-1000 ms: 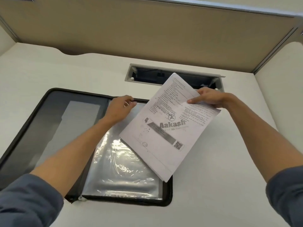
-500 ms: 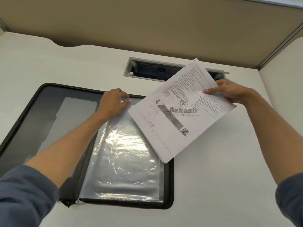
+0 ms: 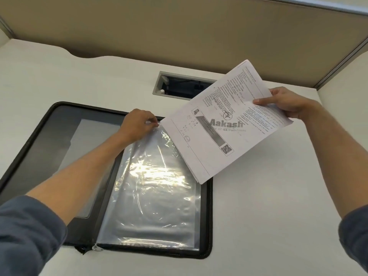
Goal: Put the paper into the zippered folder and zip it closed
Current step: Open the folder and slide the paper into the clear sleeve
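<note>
Head view: I see the zippered folder (image 3: 208, 226) lying open on the desk (image 3: 278, 216), toward its left edge. My left hand (image 3: 137, 124) pinches the top edge of the clear plastic sleeve (image 3: 155, 196) on the folder's right half. My right hand (image 3: 286, 102) grips the paper (image 3: 219, 128), held tilted above the folder's far right corner, not yet inside

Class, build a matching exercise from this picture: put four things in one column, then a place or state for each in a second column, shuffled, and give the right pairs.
Things:
1. paper
2. zippered folder
3. left hand
4. cable opening

Places or states:
A. lying open on the desk
B. pinching the top of the clear sleeve
C. held up by the right hand
D. set in the desk behind the folder

Pairs: 1-C, 2-A, 3-B, 4-D
</note>
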Tool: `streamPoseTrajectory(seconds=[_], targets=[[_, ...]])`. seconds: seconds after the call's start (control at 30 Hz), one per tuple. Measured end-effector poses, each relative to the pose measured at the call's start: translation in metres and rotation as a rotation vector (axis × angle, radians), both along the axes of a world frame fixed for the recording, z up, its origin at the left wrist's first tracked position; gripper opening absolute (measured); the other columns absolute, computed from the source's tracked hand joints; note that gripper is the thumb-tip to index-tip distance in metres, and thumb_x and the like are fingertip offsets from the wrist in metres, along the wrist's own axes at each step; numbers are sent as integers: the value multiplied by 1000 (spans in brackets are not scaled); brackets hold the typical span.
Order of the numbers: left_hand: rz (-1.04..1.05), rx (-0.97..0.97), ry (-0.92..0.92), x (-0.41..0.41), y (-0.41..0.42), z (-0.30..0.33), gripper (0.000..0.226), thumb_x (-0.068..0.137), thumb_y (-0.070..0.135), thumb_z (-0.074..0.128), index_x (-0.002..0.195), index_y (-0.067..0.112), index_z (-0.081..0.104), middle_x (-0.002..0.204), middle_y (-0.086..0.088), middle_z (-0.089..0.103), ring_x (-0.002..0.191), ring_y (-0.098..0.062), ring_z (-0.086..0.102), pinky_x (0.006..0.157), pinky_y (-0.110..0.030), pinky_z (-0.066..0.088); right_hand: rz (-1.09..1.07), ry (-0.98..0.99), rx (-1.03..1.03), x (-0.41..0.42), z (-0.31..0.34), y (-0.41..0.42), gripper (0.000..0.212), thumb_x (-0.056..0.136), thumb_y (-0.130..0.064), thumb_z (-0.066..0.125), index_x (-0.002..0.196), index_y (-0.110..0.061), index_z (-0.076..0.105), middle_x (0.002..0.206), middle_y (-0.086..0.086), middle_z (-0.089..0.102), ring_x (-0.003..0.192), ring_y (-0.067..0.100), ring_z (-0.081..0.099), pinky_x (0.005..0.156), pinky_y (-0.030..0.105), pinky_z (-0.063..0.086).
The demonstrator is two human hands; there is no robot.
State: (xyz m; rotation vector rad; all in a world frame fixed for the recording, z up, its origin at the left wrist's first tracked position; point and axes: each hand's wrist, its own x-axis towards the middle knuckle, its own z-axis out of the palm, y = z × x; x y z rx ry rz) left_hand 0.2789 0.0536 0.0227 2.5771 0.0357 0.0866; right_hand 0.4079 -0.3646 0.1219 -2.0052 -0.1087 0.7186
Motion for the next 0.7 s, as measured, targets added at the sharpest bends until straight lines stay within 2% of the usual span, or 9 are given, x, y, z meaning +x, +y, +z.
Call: streamPoseTrajectory(seconds=[0.13, 0.23, 0.3, 0.37, 0.4, 0.47, 0.53, 0.6, 0.7], targets=[[-111, 226, -85, -4, -4, 5, 18, 93, 19, 61, 100, 13, 76, 81, -12, 73, 81, -35, 61, 65, -31, 40, -72, -58, 39, 8, 9, 2, 11, 82, -19, 73, 91, -23, 78, 97, -2, 77, 80, 17, 74, 60, 24, 58], [-113, 266, -152, -10, -8, 6, 18, 93, 14, 60, 102, 10, 74, 73, -19, 67, 78, -38, 59, 65, -37, 44, -134, -97, 70, 14, 18, 6, 8, 83, -16, 72, 89, -21, 77, 95, -3, 77, 78, 16, 74, 58, 24, 58], [-146, 282, -212, -13, -11, 4, 14, 91, 9, 61, 96, 6, 74, 87, -17, 72, 82, -37, 63, 72, -40, 46, -142, -126, 67, 16, 23, 10, 9, 85, -16, 71, 92, -19, 75, 95, -4, 77, 76, 15, 74, 55, 24, 58], [-187, 282, -271, -16, -14, 1, 9, 88, 5, 64, 88, 3, 72, 111, -13, 70, 95, -33, 65, 82, -41, 45, -143, -157, 66, 19, 27, 15, 10, 86, -16, 70, 95, -19, 74, 93, -7, 77, 76, 12, 74, 55, 24, 57], [-194, 276, -283, -16, -15, -1, 7, 86, 4, 64, 85, 3, 71, 115, -12, 68, 101, -32, 63, 83, -42, 44, -149, -170, 68, 20, 29, 17, 12, 86, -16, 70, 97, -19, 74, 94, -8, 76, 77, 11, 74, 57, 23, 58], [-195, 270, -283, -17, -16, -4, 3, 82, 5, 65, 81, 4, 68, 108, -11, 68, 103, -32, 60, 82, -42, 43, -162, -195, 80, 23, 33, 20, 19, 86, -15, 70, 105, -16, 72, 97, -8, 75, 80, 10, 73, 60, 21, 58], [-193, 267, -254, -19, -16, -7, 4, 80, 10, 64, 81, 6, 65, 95, -8, 67, 96, -31, 60, 85, -40, 40, -177, -219, 91, 27, 35, 24, 21, 86, -15, 70, 107, -16, 71, 100, -7, 74, 84, 10, 72, 64, 21, 57], [-201, 228, -203, -19, -18, -8, 13, 78, 19, 59, 83, 8, 63, 88, -5, 66, 91, -28, 58, 90, -38, 36, -179, -240, 103, 29, 36, 29, 14, 86, -16, 70, 99, -20, 74, 98, -8, 76, 85, 10, 73, 63, 21, 57], [-242, 110, -111, -16, -24, -9, 18, 79, 23, 58, 91, 11, 63, 92, -2, 67, 92, -24, 57, 93, -36, 35, -210, -275, 135, 34, 40, 40, 10, 86, -16, 71, 91, -23, 74, 92, -12, 76, 83, 9, 73, 60, 18, 57]])
